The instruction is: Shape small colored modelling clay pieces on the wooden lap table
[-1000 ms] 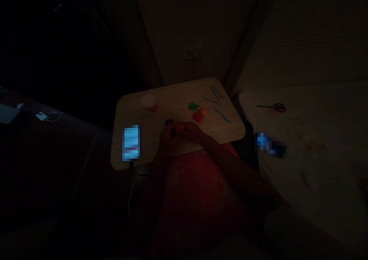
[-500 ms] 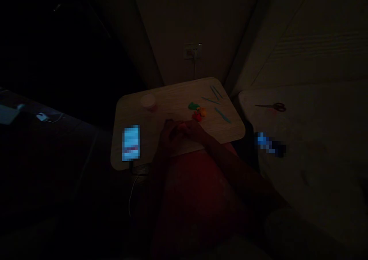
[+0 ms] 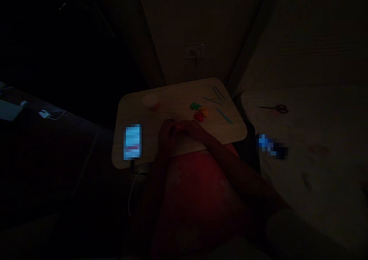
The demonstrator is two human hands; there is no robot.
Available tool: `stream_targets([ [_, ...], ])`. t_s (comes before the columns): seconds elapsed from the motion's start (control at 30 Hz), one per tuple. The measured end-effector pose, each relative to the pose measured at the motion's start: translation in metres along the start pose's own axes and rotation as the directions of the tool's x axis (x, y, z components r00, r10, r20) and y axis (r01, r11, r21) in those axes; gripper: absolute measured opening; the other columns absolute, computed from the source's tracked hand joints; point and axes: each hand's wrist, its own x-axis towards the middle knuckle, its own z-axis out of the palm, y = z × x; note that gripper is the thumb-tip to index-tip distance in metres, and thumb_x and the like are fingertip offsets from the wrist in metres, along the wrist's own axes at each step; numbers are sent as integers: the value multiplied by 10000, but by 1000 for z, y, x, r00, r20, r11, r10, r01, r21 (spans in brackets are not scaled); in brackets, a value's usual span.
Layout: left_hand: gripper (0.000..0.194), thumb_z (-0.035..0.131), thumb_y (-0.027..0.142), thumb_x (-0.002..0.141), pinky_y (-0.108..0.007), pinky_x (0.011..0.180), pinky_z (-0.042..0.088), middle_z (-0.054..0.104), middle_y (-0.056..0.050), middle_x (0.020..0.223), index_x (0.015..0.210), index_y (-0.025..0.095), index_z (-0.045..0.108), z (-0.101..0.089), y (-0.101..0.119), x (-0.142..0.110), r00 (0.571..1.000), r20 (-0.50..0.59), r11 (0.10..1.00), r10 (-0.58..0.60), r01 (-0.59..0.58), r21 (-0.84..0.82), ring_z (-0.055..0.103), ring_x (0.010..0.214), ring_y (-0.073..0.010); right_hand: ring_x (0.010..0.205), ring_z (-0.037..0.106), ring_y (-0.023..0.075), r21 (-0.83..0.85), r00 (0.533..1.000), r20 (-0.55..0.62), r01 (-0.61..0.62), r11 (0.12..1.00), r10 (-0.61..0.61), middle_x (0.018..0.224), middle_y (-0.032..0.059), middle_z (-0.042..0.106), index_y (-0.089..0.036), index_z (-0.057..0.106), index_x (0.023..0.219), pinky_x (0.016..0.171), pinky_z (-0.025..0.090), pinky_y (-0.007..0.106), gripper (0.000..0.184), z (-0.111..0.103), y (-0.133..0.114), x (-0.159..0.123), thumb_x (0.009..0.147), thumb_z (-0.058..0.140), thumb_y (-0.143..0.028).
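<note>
In the dim head view, my left hand point(image 3: 166, 135) and my right hand point(image 3: 194, 130) meet over the front of a small wooden-topped table point(image 3: 169, 95). Between their closed fingers shows a small orange-red piece of modelling clay point(image 3: 178, 126); its shape is too dark to make out. Just beyond my right hand lie lumps of clay touching one another: a green lump point(image 3: 196, 106), an orange lump point(image 3: 203, 112) and a red lump point(image 3: 198, 116). Several thin blue-green modelling tools point(image 3: 224, 116) rest at the table's right side.
A pale tub point(image 3: 151, 101) stands at the back left. A lit phone point(image 3: 132, 142), blurred out, lies at the left with a cable. Scissors point(image 3: 277, 108) and another blurred device point(image 3: 271, 146) lie on a pale surface to the right. A wall socket point(image 3: 196, 52) is behind.
My fingers have shifted around the clay, and the hands sit slightly further apart. The whole view has moved a little; the things on the table keep their places.
</note>
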Motion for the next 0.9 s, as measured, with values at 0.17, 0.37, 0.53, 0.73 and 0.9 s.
stream_targets([
  [0.17, 294, 613, 481, 1008, -306, 760, 505, 638, -34, 896, 900, 209, 643, 2, 0, -2, 992, 0, 990, -127, 127, -61, 603, 825, -177, 650, 472, 122, 22, 1000, -18, -24, 999, 24, 695, 4, 592, -147, 713, 861, 616, 393, 248, 569, 0, 1, 1, 907, 577, -698],
  [0.37, 357, 671, 473, 963, -305, 812, 562, 703, -82, 1104, 1200, 208, 644, 3, -3, -5, 987, 13, 986, -161, 161, -45, 674, 932, -193, 648, 476, 131, -34, 999, -10, -54, 998, 54, 639, 2, 545, -140, 699, 798, 600, 376, 250, 626, -2, 3, 2, 891, 562, -744],
  [0.53, 360, 616, 432, 997, -386, 982, 557, 708, -108, 1214, 1280, 212, 643, 1, -1, -4, 991, 106, 996, -84, 82, 21, 678, 1106, -247, 644, 457, 133, -34, 998, -36, -50, 998, 49, 615, -8, 487, -165, 630, 736, 601, 376, 258, 619, -3, 5, 3, 881, 546, -761],
  [0.73, 319, 520, 446, 1043, -436, 1000, 540, 695, -126, 1157, 1201, 200, 647, 2, -2, -2, 995, 100, 995, -25, 16, 96, 647, 1084, -269, 620, 403, 119, 19, 999, -26, -43, 999, 44, 623, -22, 461, -174, 597, 749, 582, 348, 261, 635, -1, 6, 2, 848, 556, -800],
  [0.9, 330, 472, 479, 1060, -444, 989, 522, 673, -115, 1084, 1123, 209, 649, 3, -3, -3, 994, 107, 988, 2, -18, 152, 622, 1052, -265, 663, 459, 134, 61, 1000, -3, -24, 998, 24, 654, -9, 506, -163, 640, 782, 639, 396, 273, 629, 0, 4, 1, 842, 583, -786],
])
